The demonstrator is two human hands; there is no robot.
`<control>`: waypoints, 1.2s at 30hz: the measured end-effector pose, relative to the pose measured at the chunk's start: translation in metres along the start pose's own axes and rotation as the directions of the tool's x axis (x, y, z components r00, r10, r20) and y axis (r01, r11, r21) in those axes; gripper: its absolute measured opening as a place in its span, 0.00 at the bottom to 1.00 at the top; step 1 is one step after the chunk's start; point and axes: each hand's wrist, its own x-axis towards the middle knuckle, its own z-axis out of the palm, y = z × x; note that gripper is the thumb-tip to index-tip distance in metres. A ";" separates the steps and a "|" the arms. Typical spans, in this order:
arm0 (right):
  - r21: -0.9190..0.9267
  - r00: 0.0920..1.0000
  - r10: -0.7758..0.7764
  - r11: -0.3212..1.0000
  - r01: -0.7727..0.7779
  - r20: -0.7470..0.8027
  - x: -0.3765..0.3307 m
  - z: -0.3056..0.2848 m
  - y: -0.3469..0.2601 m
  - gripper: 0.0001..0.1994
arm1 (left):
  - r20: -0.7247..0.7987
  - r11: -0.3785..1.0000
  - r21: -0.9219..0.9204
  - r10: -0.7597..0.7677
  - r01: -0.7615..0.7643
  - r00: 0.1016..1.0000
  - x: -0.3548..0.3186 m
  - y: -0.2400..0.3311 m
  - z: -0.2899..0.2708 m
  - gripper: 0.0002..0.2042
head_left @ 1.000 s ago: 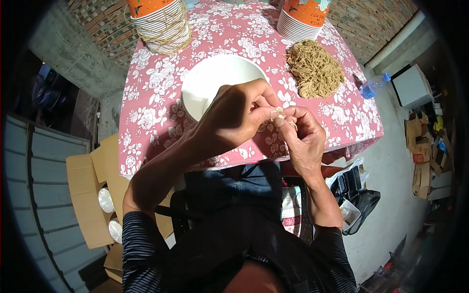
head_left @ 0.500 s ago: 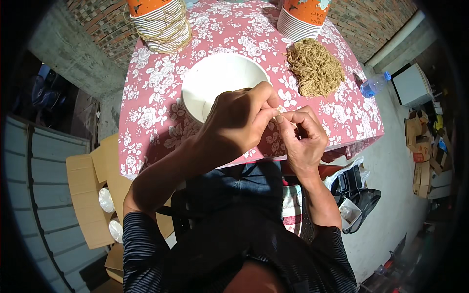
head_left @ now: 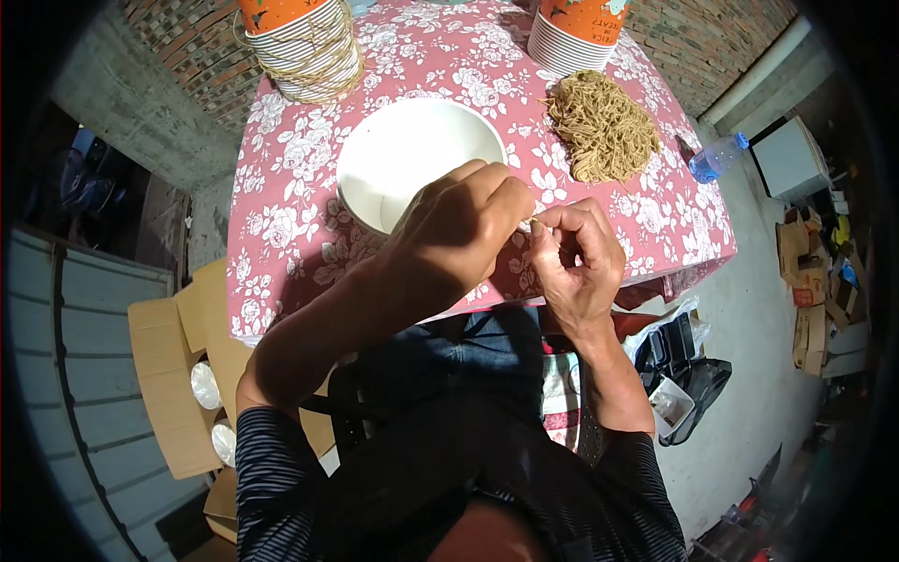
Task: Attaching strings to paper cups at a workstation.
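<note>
My left hand (head_left: 457, 229) is closed, its back turned up and its fingertips mostly hidden. It reaches over the near right rim of a white round bucket (head_left: 403, 140), whose open mouth faces up toward me. Against it, my right hand (head_left: 582, 267) pinches thumb to forefinger. A short bit of tan cord (head_left: 534, 220) shows between the two hands' fingertips; the rest of it is hidden. Beyond the right hand lies a loose heap of tan cords (head_left: 604, 126).
Two stacks of orange-and-white buckets stand at the far edge, the left stack (head_left: 304, 51) draped with cords, the right stack (head_left: 576, 37) bare. A pink floral cloth (head_left: 281, 225) covers the table. A plastic bottle (head_left: 716, 159) is off its right edge; an open cardboard box (head_left: 169, 375) sits at left.
My left fingers have drawn slightly away from my right fingertips, and a bit of cord now shows between them. The bucket has shifted a little to the left.
</note>
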 end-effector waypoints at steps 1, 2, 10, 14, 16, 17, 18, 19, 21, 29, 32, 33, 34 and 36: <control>0.032 1.000 0.017 0.999 -0.017 0.011 0.001 -0.001 0.003 0.07 | 0.030 1.000 -0.005 -0.019 0.019 0.999 0.001 -0.002 -0.001 0.04; 0.065 0.999 0.033 0.997 -0.035 0.023 0.001 -0.001 0.004 0.07 | 0.029 1.000 -0.005 -0.017 0.018 0.999 0.002 -0.004 -0.002 0.04; 0.233 0.984 0.177 0.957 -0.171 -0.004 -0.004 0.005 0.000 0.05 | 0.348 0.820 -0.401 -0.277 0.409 0.896 0.006 -0.015 -0.005 0.08; 0.107 0.998 0.039 0.993 -0.043 0.040 -0.004 0.001 0.005 0.05 | 0.354 0.814 -0.381 -0.310 0.439 0.882 0.004 -0.019 -0.004 0.08; 0.113 0.994 0.094 0.989 -0.100 0.059 -0.004 -0.002 -0.001 0.06 | 0.342 0.792 -0.414 -0.320 0.448 0.883 0.003 -0.020 -0.004 0.08; 0.116 0.986 0.147 0.981 -0.155 0.076 -0.003 -0.003 -0.003 0.07 | 0.342 0.792 -0.416 -0.319 0.447 0.884 0.004 -0.020 -0.004 0.08; 0.114 0.986 0.148 0.981 -0.156 0.076 -0.003 -0.003 -0.003 0.07 | 0.343 0.788 -0.415 -0.328 0.455 0.880 0.004 -0.019 -0.004 0.08; 0.114 0.991 0.116 0.986 -0.124 0.073 -0.003 -0.004 -0.002 0.09 | 0.344 0.784 -0.412 -0.337 0.464 0.876 0.005 -0.019 -0.004 0.09; 0.114 0.994 0.085 0.989 -0.093 0.070 -0.002 -0.003 0.000 0.10 | 0.346 0.780 -0.393 -0.365 0.486 0.865 0.006 -0.016 -0.005 0.09; -0.047 0.995 -0.014 0.999 0.010 -0.101 -0.005 0.000 -0.009 0.11 | 0.270 0.823 -0.319 -0.397 0.471 0.877 0.009 -0.008 -0.008 0.09; -0.047 0.980 -0.196 0.980 0.194 -0.041 -0.003 -0.002 -0.002 0.11 | 0.280 0.816 -0.356 -0.372 0.456 0.885 0.008 -0.010 -0.008 0.09; -0.042 0.986 -0.166 0.985 0.165 -0.031 -0.004 0.000 -0.002 0.11 | 0.275 0.825 -0.353 -0.360 0.442 0.891 0.008 -0.011 -0.008 0.09; -0.043 0.986 -0.166 0.985 0.165 -0.031 -0.005 0.000 -0.001 0.11 | 0.271 0.833 -0.351 -0.347 0.427 0.898 0.007 -0.012 -0.007 0.09; 0.008 0.993 -0.115 0.993 0.115 -0.022 -0.005 0.001 0.000 0.11 | 0.260 0.838 -0.359 -0.334 0.411 0.906 0.005 -0.013 -0.004 0.09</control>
